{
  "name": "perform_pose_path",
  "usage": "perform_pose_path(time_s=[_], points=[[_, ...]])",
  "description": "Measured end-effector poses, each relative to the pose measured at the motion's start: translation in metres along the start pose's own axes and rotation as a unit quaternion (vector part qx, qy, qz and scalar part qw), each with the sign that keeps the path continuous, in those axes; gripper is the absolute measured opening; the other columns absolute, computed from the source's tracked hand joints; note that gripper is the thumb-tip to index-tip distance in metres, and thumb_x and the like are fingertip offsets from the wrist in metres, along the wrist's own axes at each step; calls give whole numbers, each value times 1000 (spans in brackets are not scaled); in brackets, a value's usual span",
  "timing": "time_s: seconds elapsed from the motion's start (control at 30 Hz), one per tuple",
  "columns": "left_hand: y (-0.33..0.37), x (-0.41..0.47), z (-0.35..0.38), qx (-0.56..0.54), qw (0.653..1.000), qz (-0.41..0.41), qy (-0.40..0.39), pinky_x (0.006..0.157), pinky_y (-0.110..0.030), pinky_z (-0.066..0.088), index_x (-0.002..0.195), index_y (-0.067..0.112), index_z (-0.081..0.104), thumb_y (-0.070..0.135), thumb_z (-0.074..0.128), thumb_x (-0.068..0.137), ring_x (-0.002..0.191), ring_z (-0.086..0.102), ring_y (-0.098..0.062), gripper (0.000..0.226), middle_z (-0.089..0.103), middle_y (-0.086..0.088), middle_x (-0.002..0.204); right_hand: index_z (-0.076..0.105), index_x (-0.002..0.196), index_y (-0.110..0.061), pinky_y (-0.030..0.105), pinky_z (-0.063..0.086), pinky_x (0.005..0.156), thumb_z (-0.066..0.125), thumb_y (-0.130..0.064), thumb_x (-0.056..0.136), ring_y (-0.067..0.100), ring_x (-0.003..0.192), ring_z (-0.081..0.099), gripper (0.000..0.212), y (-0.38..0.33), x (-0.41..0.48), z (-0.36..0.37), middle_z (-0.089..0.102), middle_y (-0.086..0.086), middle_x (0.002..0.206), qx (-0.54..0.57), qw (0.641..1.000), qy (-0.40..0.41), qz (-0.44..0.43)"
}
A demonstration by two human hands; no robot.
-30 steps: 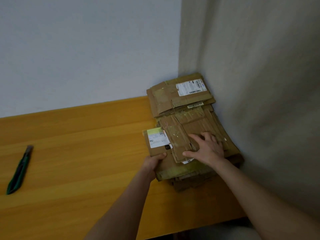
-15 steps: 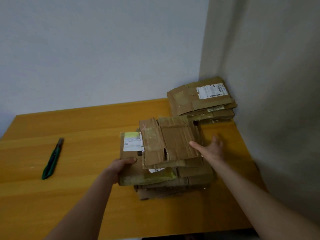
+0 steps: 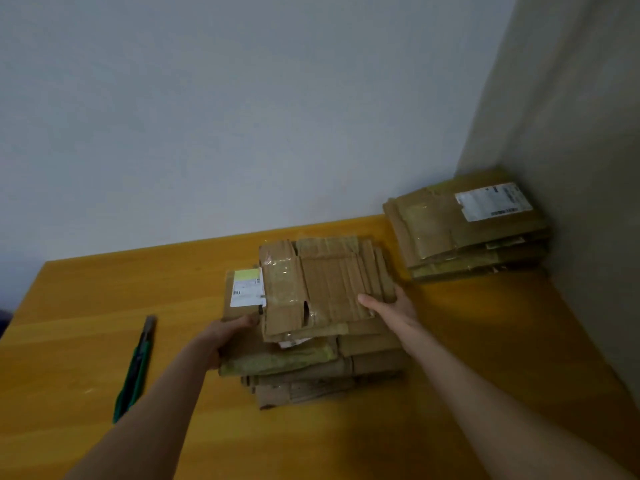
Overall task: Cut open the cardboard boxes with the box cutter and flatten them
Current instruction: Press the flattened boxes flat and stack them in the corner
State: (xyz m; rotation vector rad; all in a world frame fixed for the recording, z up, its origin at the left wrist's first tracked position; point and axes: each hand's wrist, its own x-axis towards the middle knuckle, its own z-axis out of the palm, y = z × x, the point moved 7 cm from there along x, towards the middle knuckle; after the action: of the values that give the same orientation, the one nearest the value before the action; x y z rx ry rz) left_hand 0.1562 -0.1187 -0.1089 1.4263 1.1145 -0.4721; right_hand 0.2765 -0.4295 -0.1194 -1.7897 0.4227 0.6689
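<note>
A stack of flattened cardboard boxes (image 3: 322, 292) lies in the middle of the wooden table (image 3: 86, 306), a white and yellow label on its left part. My left hand (image 3: 225, 336) grips the stack's near left edge, thumb on top. My right hand (image 3: 393, 308) holds the right side, thumb on the top piece and fingers along the edge. A green box cutter (image 3: 136, 368) lies on the table to the left, apart from both hands.
A second pile of flattened boxes (image 3: 467, 230) with a white shipping label sits in the far right corner against the walls. The table's left edge and near edge are in view.
Both hands have pulled the stack leftward out of the wall corner toward the table's middle, away from the corner pile. My right hand shifted from the top to the right side.
</note>
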Motion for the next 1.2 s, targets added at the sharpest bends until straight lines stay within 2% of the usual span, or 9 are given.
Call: perform_pose_path(time_s=[0.13, 0.27, 0.33, 0.47, 0.67, 1.0, 1.07, 1.13, 1.2], points=[[62, 38, 3, 0, 998, 67, 17, 93, -50, 50, 129, -3, 51, 17, 74, 83, 111, 58, -39, 56, 60, -23, 124, 32, 148, -22, 44, 41, 102, 60, -59, 85, 32, 132, 41, 78, -58, 27, 0, 39, 7, 149, -204, 972, 97, -68], [86, 35, 11, 139, 960, 197, 140, 100, -49, 45, 149, 8, 26, 26, 72, 84, 130, 44, -36, 82, 40, -14, 146, 14, 154, -26, 47, 24, 114, 44, -74, 83, 31, 146, 13, 91, -90, 4, 19, 6, 4, 161, -469, 840, 149, -226], [93, 7, 17, 327, 846, 338, 252, 114, -55, 28, 155, 15, 10, 43, 68, 82, 144, 25, -34, 97, 18, -12, 159, -14, 152, -26, 50, 2, 119, 47, -83, 72, 32, 147, -15, 115, -82, -7, 35, -22, 7, 159, -557, 777, 91, -277], [62, -32, 95, 595, 583, 528, 165, 116, -61, 9, 156, 18, -2, 73, 65, 63, 149, -1, -31, 127, -2, -16, 162, -37, 140, -25, 60, -18, 111, 58, -84, 62, 37, 136, -37, 136, -46, -13, 58, -47, 12, 144, -674, 675, 9, -300], [27, -19, 137, 736, 502, 443, 103, 112, -63, -15, 137, 22, -46, 46, 53, 95, 137, -40, -33, 110, -51, -16, 142, -46, 131, -26, 63, -24, 104, 63, -73, 70, 42, 129, -44, 133, -27, -5, 67, -56, 14, 135, -714, 631, -2, -302], [76, -10, 150, 737, 502, 428, 147, 115, -61, -7, 143, 22, -38, 37, 55, 95, 143, -26, -36, 106, -39, -20, 150, -40, 136, -26, 62, -12, 112, 67, -73, 65, 38, 141, -28, 137, -75, 40, 44, -36, 9, 152, -686, 670, 48, -280], [73, -20, 150, 711, 498, 480, 127, 117, -61, 5, 152, 22, -16, 54, 63, 83, 148, 2, -38, 110, -8, -22, 160, -28, 145, -28, 60, -11, 114, 62, -79, 63, 34, 142, -27, 132, -72, 35, 40, -34, 5, 153, -638, 713, 7, -292], [89, -37, 137, 589, 548, 568, 170, 108, -57, 32, 148, 18, 27, 61, 61, 79, 132, 43, -36, 89, 40, -19, 146, -1, 154, -28, 57, -3, 118, 46, -86, 67, 28, 147, -13, 114, -85, 28, 29, -16, 2, 160, -539, 779, 14, -320], [121, -39, 106, 433, 651, 566, 261, 101, -51, 41, 137, 10, 43, 52, 48, 89, 124, 48, -34, 64, 49, -19, 135, 19, 152, -29, 54, 7, 119, 38, -83, 74, 26, 148, 2, 96, -107, 29, 15, 0, 3, 160, -452, 826, 79, -328]])
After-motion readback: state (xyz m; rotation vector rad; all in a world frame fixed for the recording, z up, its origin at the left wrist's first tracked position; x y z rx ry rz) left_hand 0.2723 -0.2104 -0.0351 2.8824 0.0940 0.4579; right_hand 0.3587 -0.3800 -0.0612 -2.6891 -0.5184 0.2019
